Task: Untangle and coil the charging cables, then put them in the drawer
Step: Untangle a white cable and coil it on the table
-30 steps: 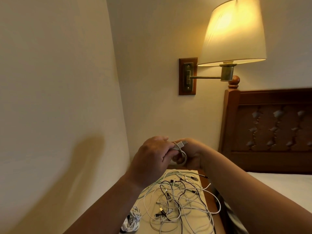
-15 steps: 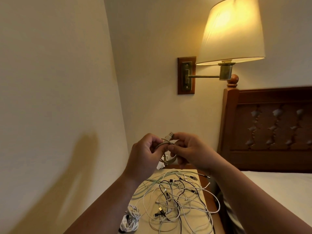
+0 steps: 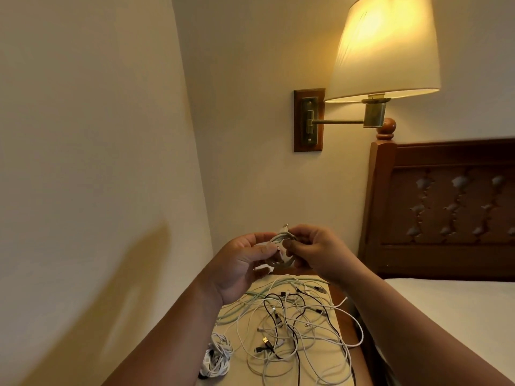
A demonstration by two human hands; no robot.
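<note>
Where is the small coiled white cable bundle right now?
In the head view, the small coiled white cable bundle lies at the near left edge of the bedside table, left of the loose tangle of cables.

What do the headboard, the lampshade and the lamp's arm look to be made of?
Headboard: dark reddish wood, carved and glossy, going by its brown tone and sheen. Lampshade: pale fabric or paper, matt; light glows through it. Lamp arm: metal, probably aged brass, judging by its dull yellow-brown shine.
</note>
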